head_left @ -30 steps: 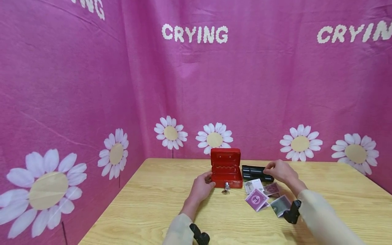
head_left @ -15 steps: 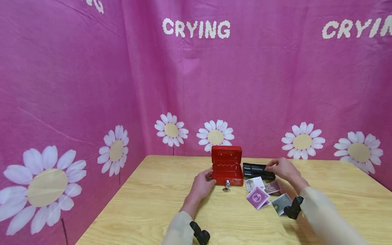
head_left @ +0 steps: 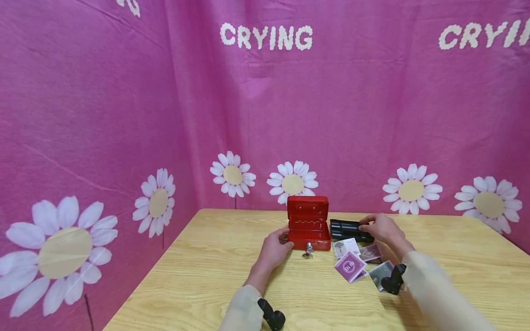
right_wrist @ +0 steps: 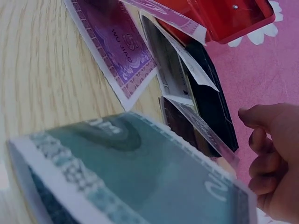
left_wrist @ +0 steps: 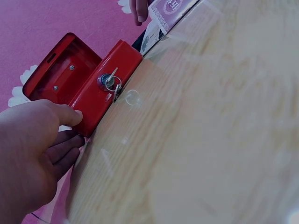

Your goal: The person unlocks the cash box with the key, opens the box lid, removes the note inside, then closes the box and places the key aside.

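Note:
A small red cash box [head_left: 299,245] stands with its lid raised, a key [left_wrist: 112,74] in its front lock and a key ring hanging below. My left hand [head_left: 272,250] holds its left front corner, thumb on the front face and other fingers along the side. Just right of the box lies a black coin tray [head_left: 341,226] with rounded troughs. Over the tray's right end is my right hand [head_left: 383,228], thumb and fingers bent, fingertips close above the tray. Whether something small sits between those fingertips I cannot tell.
Several folded banknotes lie in front of the tray: a purple one [head_left: 350,267], a whitish one [head_left: 345,248], a brownish one [head_left: 370,252] and a green one [right_wrist: 140,163] under the right wrist. A pink flowered cloth [head_left: 331,115] hangs behind the wooden table [head_left: 186,285].
The head view has tipped and shifted slightly. Both hands stay in nearly the same places, left at the cash box, right at the coin tray, with only slight finger movement.

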The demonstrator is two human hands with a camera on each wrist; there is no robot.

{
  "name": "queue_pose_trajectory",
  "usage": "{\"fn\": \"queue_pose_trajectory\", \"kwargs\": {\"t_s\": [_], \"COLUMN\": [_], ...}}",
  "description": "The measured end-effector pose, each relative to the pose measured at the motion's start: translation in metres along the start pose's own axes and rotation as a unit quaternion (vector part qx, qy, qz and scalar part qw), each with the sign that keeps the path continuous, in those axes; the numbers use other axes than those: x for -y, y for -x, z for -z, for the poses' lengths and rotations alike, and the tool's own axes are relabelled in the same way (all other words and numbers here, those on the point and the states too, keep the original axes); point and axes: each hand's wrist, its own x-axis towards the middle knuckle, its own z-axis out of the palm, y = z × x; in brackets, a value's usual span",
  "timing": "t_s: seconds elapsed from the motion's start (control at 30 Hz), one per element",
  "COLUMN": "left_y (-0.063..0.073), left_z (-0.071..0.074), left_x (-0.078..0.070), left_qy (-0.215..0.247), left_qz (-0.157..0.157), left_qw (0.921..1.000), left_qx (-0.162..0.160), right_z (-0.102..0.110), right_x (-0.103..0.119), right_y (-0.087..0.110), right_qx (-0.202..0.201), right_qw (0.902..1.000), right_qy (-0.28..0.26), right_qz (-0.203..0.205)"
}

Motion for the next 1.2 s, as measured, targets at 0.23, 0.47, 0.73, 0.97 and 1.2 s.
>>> {"fn": "queue_pose_trajectory", "kwargs": {"t_s": [0.23, 0.47, 0.73, 0.97, 1.2], "left_y": [-0.001, -0.001, 0.000, -0.001, -0.001], "left_z": [0.001, 0.001, 0.000, 0.001, 0.001], "left_x": [0.000, -0.002, -0.002, -0.002, -0.002], "left_qy": [0.008, 0.009, 0.005, 0.001, -0.004], "left_qz": [-0.003, 0.014, 0.007, 0.003, 0.004], "left_qw": [1.0000, 0.9999, 1.0000, 1.0000, 1.0000], "left_qx": [-0.001, 0.002, -0.003, -0.006, -0.006], "right_z": [-0.009, -0.010, -0.010, 0.001, 0.013], "right_x": [-0.005, -0.009, -0.002, 0.000, 0.000], "right_y": [0.000, 0.000, 0.001, -0.004, -0.004], "right_qx": [0.048, 0.034, 0.008, -0.022, -0.035], "right_qw": [0.9911, 0.9951, 0.9967, 0.9988, 0.9984], "right_qy": [-0.083, -0.042, -0.028, 0.038, 0.043], "right_qz": [-0.093, -0.082, -0.075, -0.021, 0.008]}}
